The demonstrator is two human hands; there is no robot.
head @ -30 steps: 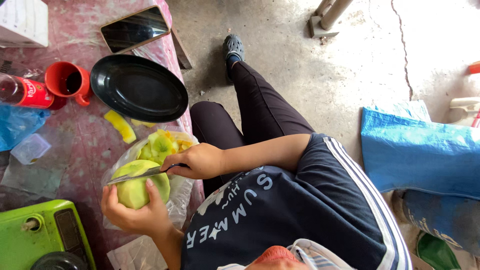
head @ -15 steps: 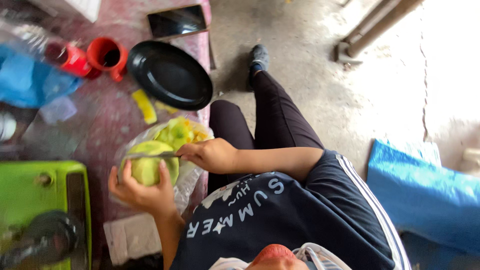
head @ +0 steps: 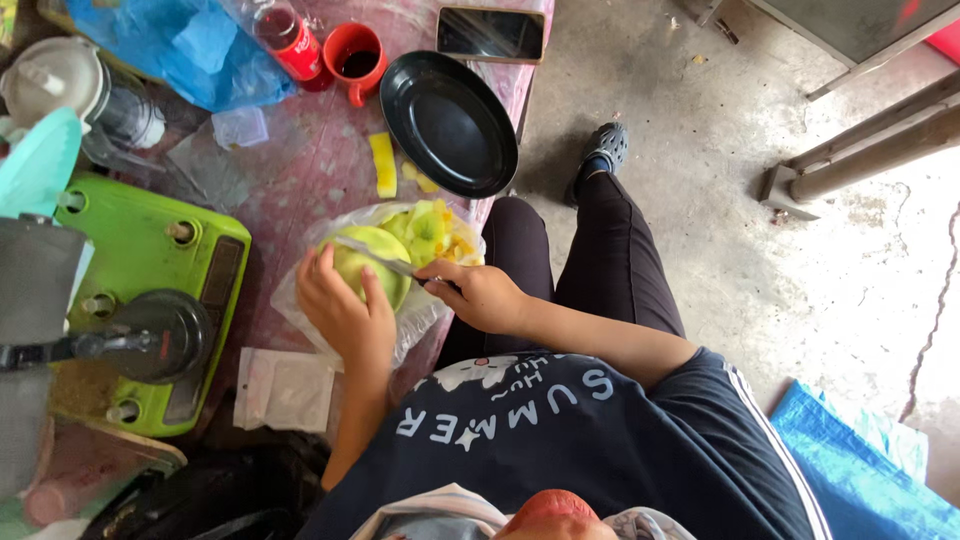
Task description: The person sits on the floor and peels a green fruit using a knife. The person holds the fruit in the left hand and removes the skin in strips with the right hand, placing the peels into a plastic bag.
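My left hand (head: 345,310) grips a round pale-green fruit (head: 378,258) from below, fingers spread over its skin. My right hand (head: 478,295) holds a knife (head: 392,264) by the handle, with the blade lying across the top of the fruit. Both hands work over a clear plastic bag (head: 300,300) spread on the table's near edge. Yellow-green cut pieces (head: 432,230) are piled in the bag just beyond the fruit.
A black oval plate (head: 448,120), a red cup (head: 355,55), a red-labelled bottle (head: 290,35) and a phone (head: 490,33) sit farther back. A yellow peel strip (head: 383,165) lies on the pink tabletop. A green appliance (head: 150,280) stands left, with a small packet (head: 285,390) near it.
Both hands keep hold of the fruit and the knife, the blade still across the fruit. The view has swung, showing more of the table's left side.
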